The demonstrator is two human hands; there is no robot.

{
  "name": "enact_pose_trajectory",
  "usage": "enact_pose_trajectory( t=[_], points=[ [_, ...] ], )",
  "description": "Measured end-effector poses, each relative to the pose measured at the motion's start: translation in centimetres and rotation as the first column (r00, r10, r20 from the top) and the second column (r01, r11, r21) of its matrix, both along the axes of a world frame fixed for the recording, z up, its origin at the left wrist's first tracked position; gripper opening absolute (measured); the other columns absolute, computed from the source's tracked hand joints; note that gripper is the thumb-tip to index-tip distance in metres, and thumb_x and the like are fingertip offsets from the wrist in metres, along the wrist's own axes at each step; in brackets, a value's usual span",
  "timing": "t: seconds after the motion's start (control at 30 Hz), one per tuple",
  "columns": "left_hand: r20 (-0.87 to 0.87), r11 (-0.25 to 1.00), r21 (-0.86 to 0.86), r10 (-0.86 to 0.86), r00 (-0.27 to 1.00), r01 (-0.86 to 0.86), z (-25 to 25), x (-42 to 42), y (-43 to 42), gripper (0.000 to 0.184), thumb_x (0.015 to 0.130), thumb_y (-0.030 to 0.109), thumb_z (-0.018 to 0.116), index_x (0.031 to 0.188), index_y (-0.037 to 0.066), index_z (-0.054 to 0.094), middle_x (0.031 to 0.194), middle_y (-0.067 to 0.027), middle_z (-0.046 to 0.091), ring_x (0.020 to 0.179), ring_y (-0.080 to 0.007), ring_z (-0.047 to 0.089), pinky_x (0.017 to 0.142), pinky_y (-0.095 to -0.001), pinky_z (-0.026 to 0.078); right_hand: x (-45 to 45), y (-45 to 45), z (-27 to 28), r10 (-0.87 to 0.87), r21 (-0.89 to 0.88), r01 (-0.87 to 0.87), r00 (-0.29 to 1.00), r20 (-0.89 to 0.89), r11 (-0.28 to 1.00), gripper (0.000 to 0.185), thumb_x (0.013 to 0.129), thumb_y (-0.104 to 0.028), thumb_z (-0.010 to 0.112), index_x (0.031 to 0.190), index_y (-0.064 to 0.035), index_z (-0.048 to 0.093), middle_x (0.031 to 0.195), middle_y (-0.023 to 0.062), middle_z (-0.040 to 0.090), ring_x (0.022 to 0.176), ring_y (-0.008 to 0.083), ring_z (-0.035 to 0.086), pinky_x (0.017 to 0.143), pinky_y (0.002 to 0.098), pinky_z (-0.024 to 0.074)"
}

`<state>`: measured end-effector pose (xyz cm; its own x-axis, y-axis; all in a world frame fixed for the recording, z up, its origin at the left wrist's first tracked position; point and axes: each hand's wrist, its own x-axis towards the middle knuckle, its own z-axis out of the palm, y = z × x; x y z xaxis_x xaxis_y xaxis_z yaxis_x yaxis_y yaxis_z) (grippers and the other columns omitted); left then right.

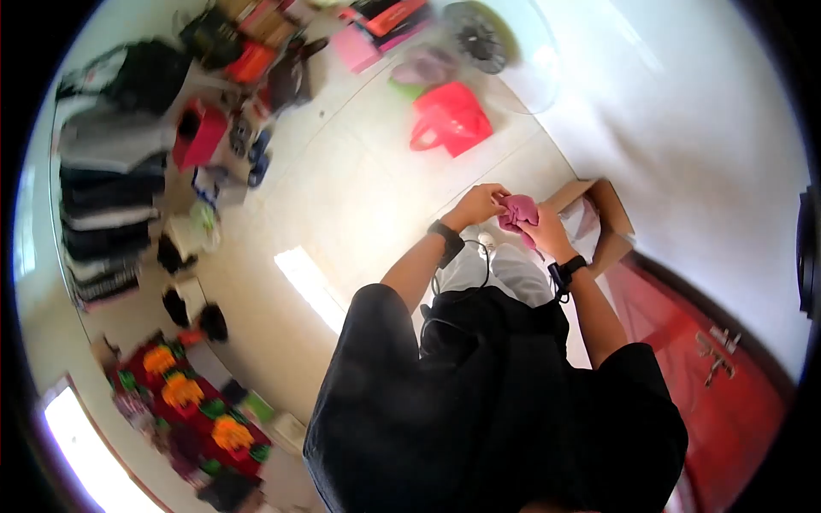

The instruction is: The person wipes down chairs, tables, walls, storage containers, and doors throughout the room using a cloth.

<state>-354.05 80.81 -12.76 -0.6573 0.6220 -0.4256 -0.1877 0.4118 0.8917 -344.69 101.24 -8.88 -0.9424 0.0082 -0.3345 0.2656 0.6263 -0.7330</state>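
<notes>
A bunched-up mauve-pink cloth (518, 210) is held between my two hands in front of my body. From its left side my left hand (479, 206) pinches the edge with the fingertips. On the right, my right hand (548, 232) has its fingers pressed into the bundle, and a narrow part hangs below it. What kind of cloth item it is cannot be made out. Just beyond my right hand stands an open cardboard box (619, 209) with clear plastic inside. Both wrists wear black bands.
A red plastic bag (451, 120) lies on the tiled floor ahead, near a standing fan (479, 38). Clothes (107, 197) hang on a rack at the left. A red door (693, 359) is at the right, and a red flowered cloth (192, 398) lies at lower left.
</notes>
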Motion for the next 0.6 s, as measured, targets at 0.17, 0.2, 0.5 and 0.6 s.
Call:
enact_pose_trajectory(
  t=[0.17,0.2,0.5,0.6],
  points=[
    [-0.149,0.952,-0.077,0.283,0.947,-0.297,7.7,7.5,-5.5,0.037,0.075,0.011,0.075,0.111,0.006,0.068,0.094,-0.0106,0.071,0.077,-0.0230,0.066,0.074,-0.0343,0.053,0.2,-4.0,1.5,0.265,-0.084,-0.264,0.964,-0.006,0.961,0.031,0.076,-0.018,0.077,0.094,0.0020,0.062,0.088,0.0207,0.064,0.086,0.0382,0.064,0.076,0.0439,0.0502],
    [-0.191,0.932,-0.083,0.334,0.923,-0.354,8.2,9.4,-6.5,0.038,0.076,0.010,0.074,0.113,0.006,0.068,0.095,-0.0105,0.071,0.075,-0.0222,0.065,0.074,-0.0337,0.053,0.5,-5.1,2.2,0.280,-0.130,-0.271,0.958,0.057,0.954,0.030,0.076,-0.016,0.076,0.094,0.0020,0.062,0.089,0.0204,0.065,0.087,0.0376,0.065,0.077,0.0431,0.0505],
    [-0.241,0.611,-0.158,0.738,0.630,-0.776,12.6,30.6,-14.2,0.041,0.076,0.013,0.077,0.115,0.004,0.066,0.096,-0.0142,0.068,0.077,-0.0246,0.065,0.072,-0.0354,0.052,8.9,-17.0,5.8,0.763,-0.222,-0.731,0.635,0.125,0.645,0.032,0.072,-0.010,0.074,0.103,-0.0032,0.067,0.097,0.0147,0.065,0.092,0.0336,0.064,0.082,0.0375,0.0511],
    [-0.192,0.462,-0.179,0.850,0.491,-0.869,13.9,37.0,-18.5,0.038,0.072,0.013,0.077,0.108,0.006,0.068,0.098,-0.0131,0.069,0.082,-0.0292,0.068,0.074,-0.0395,0.054,12.7,-23.5,7.4,0.879,-0.223,-0.850,0.466,0.101,0.477,0.033,0.071,-0.010,0.072,0.103,-0.0030,0.067,0.097,0.0142,0.064,0.092,0.0325,0.063,0.081,0.0365,0.0508]
  ],
)
